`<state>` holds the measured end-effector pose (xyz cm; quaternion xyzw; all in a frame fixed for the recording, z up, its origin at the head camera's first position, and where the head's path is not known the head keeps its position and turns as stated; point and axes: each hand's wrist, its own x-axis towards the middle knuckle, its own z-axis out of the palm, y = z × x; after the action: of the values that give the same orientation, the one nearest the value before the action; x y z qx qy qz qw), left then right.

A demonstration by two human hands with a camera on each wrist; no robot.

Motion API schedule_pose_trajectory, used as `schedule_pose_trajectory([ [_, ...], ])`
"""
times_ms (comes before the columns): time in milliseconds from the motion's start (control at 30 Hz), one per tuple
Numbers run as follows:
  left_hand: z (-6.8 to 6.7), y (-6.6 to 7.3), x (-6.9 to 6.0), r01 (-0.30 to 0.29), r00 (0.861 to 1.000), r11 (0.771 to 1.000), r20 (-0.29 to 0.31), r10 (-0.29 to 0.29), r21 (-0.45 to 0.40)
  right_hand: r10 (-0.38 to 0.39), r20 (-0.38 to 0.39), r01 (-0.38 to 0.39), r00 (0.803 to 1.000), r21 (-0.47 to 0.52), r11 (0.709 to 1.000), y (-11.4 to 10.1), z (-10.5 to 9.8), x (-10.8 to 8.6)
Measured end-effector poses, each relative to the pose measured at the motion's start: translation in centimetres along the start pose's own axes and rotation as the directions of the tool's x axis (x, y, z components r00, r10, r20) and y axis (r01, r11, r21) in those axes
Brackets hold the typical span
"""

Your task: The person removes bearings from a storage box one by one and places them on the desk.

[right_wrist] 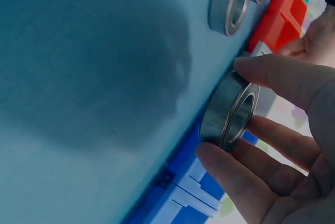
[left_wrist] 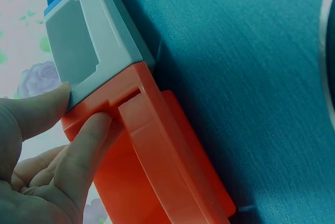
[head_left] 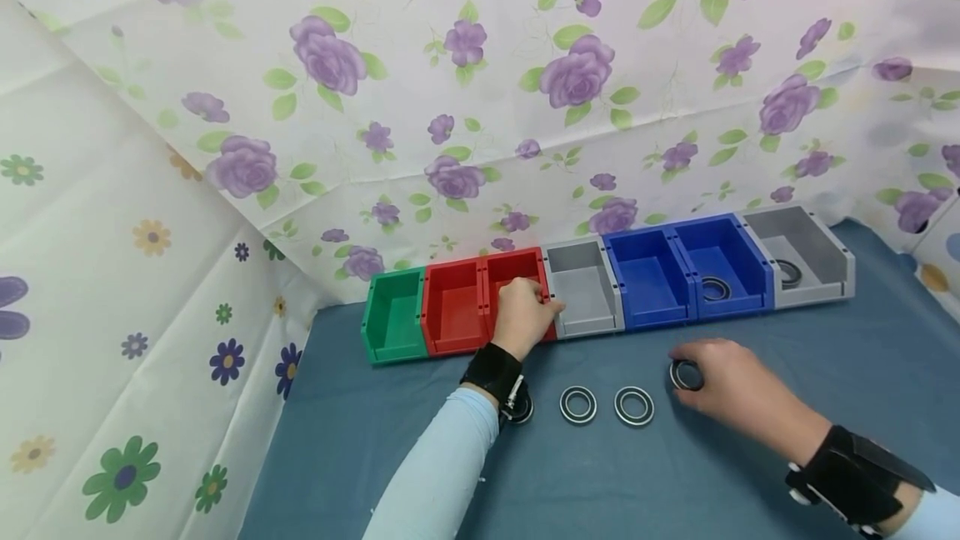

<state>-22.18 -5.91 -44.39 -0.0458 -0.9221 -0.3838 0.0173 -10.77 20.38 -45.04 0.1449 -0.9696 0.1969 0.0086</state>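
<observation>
In the head view my left hand (head_left: 521,315) is at the row of bins, over the right-hand red bin (head_left: 551,332). The left wrist view has its thumb and index finger pinching the adjoining side walls of this red bin and the middle grey bin (left_wrist: 121,62). My right hand (head_left: 723,373) holds a ball bearing (right_wrist: 214,114) by its rim, between thumb and fingers, in front of the blue bins. Two bearings lie flat on the cloth between my hands, a nearer one (head_left: 578,421) and another (head_left: 634,422). A third bearing (head_left: 527,413) is partly hidden under my left wrist.
The bins form one row along the flowered backdrop: green (head_left: 396,354), red (head_left: 453,346), red, grey, blue (head_left: 660,319), blue (head_left: 738,307), grey (head_left: 813,297). One bearing (head_left: 727,285) sits in the right blue bin, another (head_left: 798,275) in the far-right grey bin. Blue cloth (head_left: 585,490) covers the table.
</observation>
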Motion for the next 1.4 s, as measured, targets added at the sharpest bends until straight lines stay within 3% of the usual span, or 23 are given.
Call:
schedule_pose_trajectory([
  [367,-0.2,-0.1,0.0,0.009,1.000,1.000,0.001,-0.009,0.011,0.032,0.149,-0.038,0.988,0.036,0.999,-0.2,1.4,-0.5],
  [633,-0.2,0.0,-0.1,0.019,1.000,1.000,0.008,-0.019,0.011,0.061,0.208,-0.070,0.976,0.033,0.997,-0.4,1.8,-0.5],
  [1400,-0.2,0.2,-0.1,0.015,1.000,0.999,0.011,-0.015,0.035,0.067,0.234,-0.068,0.970,-0.003,0.998,-0.4,2.4,-0.7],
])
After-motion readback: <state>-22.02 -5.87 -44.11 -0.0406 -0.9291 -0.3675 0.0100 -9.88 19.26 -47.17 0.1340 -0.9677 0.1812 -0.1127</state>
